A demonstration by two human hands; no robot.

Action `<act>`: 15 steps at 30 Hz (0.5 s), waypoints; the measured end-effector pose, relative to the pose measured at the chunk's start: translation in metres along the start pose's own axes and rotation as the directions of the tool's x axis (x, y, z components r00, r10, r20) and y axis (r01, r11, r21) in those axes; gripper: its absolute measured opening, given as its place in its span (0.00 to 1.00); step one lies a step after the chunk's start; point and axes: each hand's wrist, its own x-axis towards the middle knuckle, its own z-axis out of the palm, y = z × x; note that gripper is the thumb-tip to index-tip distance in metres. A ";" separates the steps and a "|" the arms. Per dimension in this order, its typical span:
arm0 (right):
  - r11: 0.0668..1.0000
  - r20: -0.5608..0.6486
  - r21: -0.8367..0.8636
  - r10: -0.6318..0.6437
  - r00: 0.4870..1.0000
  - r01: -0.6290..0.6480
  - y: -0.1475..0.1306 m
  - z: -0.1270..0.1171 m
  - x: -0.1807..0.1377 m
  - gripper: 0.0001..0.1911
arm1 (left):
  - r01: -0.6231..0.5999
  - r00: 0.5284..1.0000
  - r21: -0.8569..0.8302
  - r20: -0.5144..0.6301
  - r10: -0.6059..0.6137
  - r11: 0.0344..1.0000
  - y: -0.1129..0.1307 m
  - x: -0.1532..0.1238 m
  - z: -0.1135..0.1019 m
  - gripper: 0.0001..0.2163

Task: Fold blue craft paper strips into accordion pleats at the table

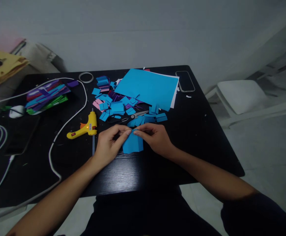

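Both hands pinch the top edge of a creased piece of blue paper [133, 145] near the front of the black table. My left hand [111, 141] grips it from the left, thumb and forefinger closed. From the right, my right hand [157, 137] pinches the same edge, its fingertips close to the left thumb. Just beyond lie scissors [139, 114], partly covered by a heap of small folded blue paper pieces [117, 106]. A yellow hot glue gun [86, 126] with a lit orange light rests left of my left hand, a glue stick out of its back.
A large blue sheet [148, 87] lies over white paper at the back. A phone [185, 81] is at the far right corner, a tape roll [86, 77] at the back left. White cable [70, 119] loops past colourful paper strips [47, 95]. Right stands a white chair [241, 95].
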 end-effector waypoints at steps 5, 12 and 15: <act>1.000 0.006 -0.005 -0.024 1.000 0.024 -0.001 0.000 -0.001 0.06 | -0.001 1.000 -0.015 0.010 0.001 1.000 -0.001 0.000 0.000 0.07; 1.000 0.016 -0.012 -0.021 1.000 0.021 0.000 0.001 -0.002 0.05 | -0.021 0.999 0.006 0.039 0.021 1.000 -0.001 0.001 -0.001 0.06; 1.000 0.025 -0.006 -0.015 1.000 0.015 -0.001 0.002 -0.002 0.06 | -0.026 0.999 0.011 0.032 0.026 1.000 0.000 0.001 0.000 0.06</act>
